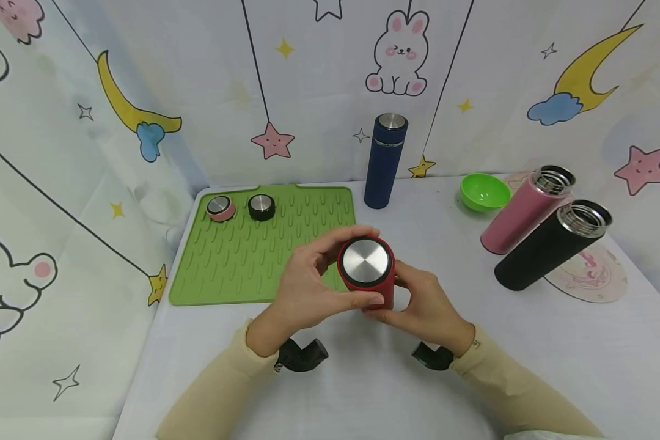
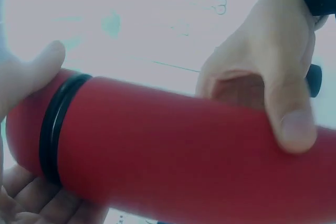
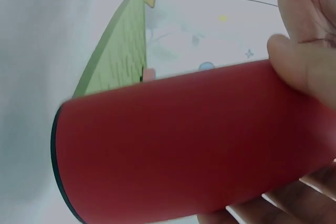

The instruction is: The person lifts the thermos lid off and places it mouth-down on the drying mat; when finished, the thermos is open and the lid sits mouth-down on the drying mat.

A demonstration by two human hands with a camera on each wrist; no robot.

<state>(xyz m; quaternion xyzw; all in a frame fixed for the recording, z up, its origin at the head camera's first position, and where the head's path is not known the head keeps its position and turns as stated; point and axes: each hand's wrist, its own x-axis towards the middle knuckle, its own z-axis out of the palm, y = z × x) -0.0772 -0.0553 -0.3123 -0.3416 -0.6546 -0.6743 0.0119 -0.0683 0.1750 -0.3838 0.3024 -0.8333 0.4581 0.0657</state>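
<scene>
A red thermos (image 1: 384, 292) is held by both hands over the front middle of the table, its silver-topped lid (image 1: 365, 263) tilted toward the head camera. My left hand (image 1: 313, 287) grips the lid end, thumb across the near side. Lower down, my right hand (image 1: 431, 305) holds the body. In the left wrist view a black ring (image 2: 52, 129) runs between lid and body, with the left fingers (image 2: 42, 198) curled under the lid. The right wrist view shows the smooth red body and its black-edged base.
A green mat (image 1: 253, 269) at the left bears a pink lid (image 1: 221, 209) and a black lid (image 1: 261, 208). A blue thermos (image 1: 385, 165) stands at the back. To the right are a green bowl (image 1: 484, 192), lidless pink (image 1: 522, 214) and black (image 1: 550, 247) thermoses, and a round pink mat (image 1: 594, 278).
</scene>
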